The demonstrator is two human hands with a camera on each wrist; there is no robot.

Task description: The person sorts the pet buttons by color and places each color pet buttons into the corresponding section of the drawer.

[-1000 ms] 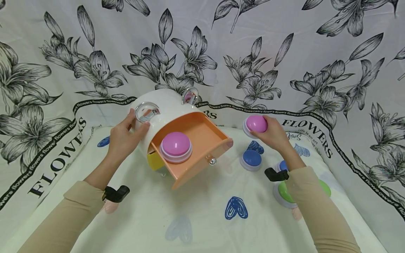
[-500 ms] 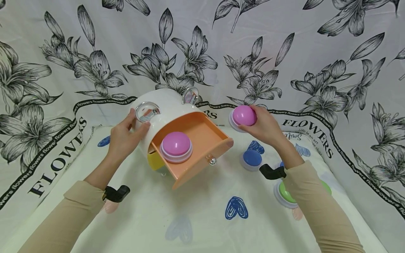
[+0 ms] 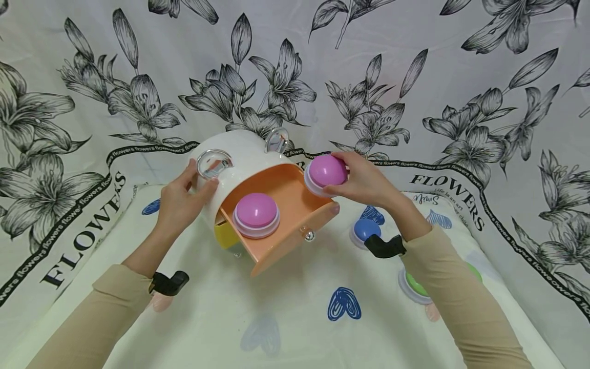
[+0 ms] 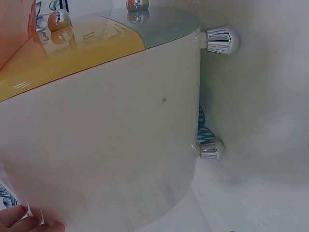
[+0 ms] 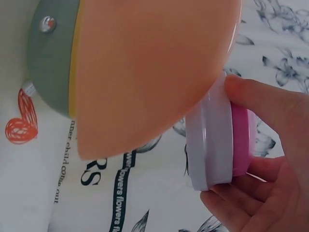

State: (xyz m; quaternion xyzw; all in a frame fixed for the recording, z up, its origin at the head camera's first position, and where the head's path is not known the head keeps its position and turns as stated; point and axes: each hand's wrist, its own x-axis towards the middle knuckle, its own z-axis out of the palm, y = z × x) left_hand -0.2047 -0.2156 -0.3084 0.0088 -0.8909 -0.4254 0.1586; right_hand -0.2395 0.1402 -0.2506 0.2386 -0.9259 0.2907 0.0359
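A white rounded drawer box (image 3: 246, 146) with clear, silver-rimmed ears leans tilted, its orange drawer (image 3: 295, 218) pulled out. My left hand (image 3: 182, 202) grips the box's upper left side by one ear, thumb in front. Inside the drawer, toward the left, sits a pink-domed push button (image 3: 256, 210) on a white base. My right hand (image 3: 369, 179) pinches a second pink push button (image 3: 328, 170) by its edge, over the drawer's right back part. The right wrist view shows this button's white base (image 5: 210, 145) beside the orange drawer front (image 5: 149, 77).
A blue push button (image 3: 367, 229) lies on the white cloth right of the box. Further right, a green one (image 3: 416, 287) is partly hidden by my right forearm. The yellow drawer (image 3: 227, 235) lies below the orange one. Behind hangs a flower-printed cloth (image 3: 295, 66).
My right hand has carried the pink push button leftward, from above the cloth to over the open orange drawer. The left hand and the box have stayed in place.
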